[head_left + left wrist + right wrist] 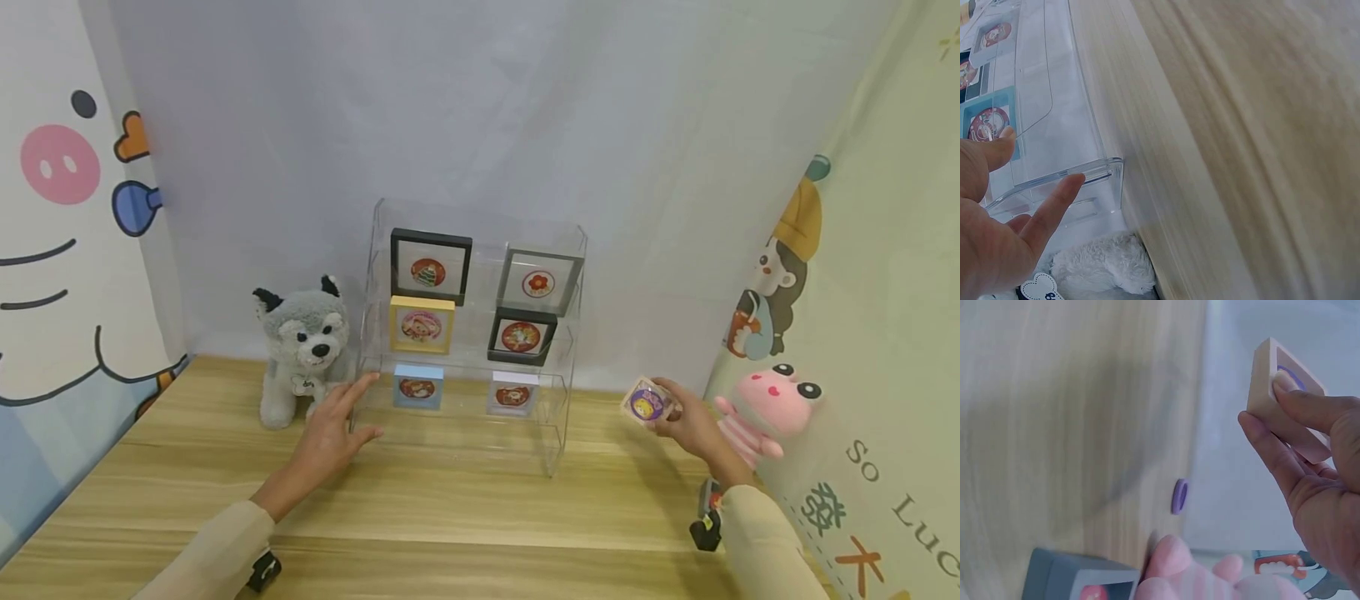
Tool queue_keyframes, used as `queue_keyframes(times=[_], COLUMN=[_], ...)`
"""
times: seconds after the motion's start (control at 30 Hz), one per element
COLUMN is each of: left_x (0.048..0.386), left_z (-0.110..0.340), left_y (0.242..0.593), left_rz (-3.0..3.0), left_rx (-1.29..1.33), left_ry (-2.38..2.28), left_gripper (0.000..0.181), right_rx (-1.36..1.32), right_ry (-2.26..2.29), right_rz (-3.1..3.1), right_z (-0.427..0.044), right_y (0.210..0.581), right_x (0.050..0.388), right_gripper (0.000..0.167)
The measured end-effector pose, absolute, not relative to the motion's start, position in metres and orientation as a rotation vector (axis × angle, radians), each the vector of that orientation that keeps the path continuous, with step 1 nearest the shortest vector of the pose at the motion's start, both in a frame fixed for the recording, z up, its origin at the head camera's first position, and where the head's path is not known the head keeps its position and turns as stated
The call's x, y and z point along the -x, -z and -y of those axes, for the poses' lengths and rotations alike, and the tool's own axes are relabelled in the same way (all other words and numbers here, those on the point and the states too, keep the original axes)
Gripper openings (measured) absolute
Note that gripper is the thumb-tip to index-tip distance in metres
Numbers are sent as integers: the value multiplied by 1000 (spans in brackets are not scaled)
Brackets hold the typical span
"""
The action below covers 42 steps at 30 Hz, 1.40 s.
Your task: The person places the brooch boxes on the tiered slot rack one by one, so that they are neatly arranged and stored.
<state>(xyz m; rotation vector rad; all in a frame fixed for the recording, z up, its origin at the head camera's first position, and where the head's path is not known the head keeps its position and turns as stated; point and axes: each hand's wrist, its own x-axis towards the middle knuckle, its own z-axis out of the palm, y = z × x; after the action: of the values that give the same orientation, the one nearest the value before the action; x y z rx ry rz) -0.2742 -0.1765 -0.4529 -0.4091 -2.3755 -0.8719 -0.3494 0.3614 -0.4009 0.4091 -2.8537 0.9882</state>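
A clear acrylic tiered stand (468, 450) holds several small picture frames, among them a yellow frame (392, 327) and a light blue frame (418, 372). My left hand (322, 437) is at the stand's left side, thumb and index finger spread and nothing gripped; in the left wrist view a fingertip (1074, 181) is close to the stand's edge, contact unclear. Off to the right of the stand, my right hand (692, 427) pinches a small pale wooden picture frame (632, 397) with a purple round picture, thumb on its front. The right wrist view shows this frame (1261, 384) raised above the table.
A grey plush husky (303, 333) sits left of the stand, a pink plush frog (772, 400) at the right. Near the frog are a purple ring (1179, 497) and a grey frame (1060, 575) on the wooden table (450, 517). A pale curtain (480, 108) hangs behind.
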Motion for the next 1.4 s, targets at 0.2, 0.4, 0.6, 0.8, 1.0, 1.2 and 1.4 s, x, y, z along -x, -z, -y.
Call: queue_keyframes(times=[0.2, 0.4, 0.6, 0.8, 1.0, 1.2, 1.4], left_x=[274, 273, 272, 273, 274, 275, 274], left_z=[176, 175, 176, 176, 176, 176, 176], left_y=[453, 451, 452, 453, 454, 454, 454], left_rz=[2373, 2366, 2351, 2346, 2366, 2385, 2383], left_rx=[407, 405, 414, 421, 421, 413, 414], left_ry=[878, 874, 872, 878, 874, 881, 877], left_gripper=[85, 86, 86, 86, 85, 85, 86], right_rx=[-432, -491, -589, -765, -873, -938, -1019], right_ry=[-965, -999, -921, -884, -913, -933, -972], right_rz=[2765, 2653, 2533, 2350, 2269, 2275, 2305], right_z=[-346, -326, -306, -286, -267, -242, -212], right_y=[381, 360, 346, 340, 341, 341, 351], right_x=[343, 334, 326, 320, 313, 302, 293], right_gripper=[69, 66, 63, 63, 65, 67, 64])
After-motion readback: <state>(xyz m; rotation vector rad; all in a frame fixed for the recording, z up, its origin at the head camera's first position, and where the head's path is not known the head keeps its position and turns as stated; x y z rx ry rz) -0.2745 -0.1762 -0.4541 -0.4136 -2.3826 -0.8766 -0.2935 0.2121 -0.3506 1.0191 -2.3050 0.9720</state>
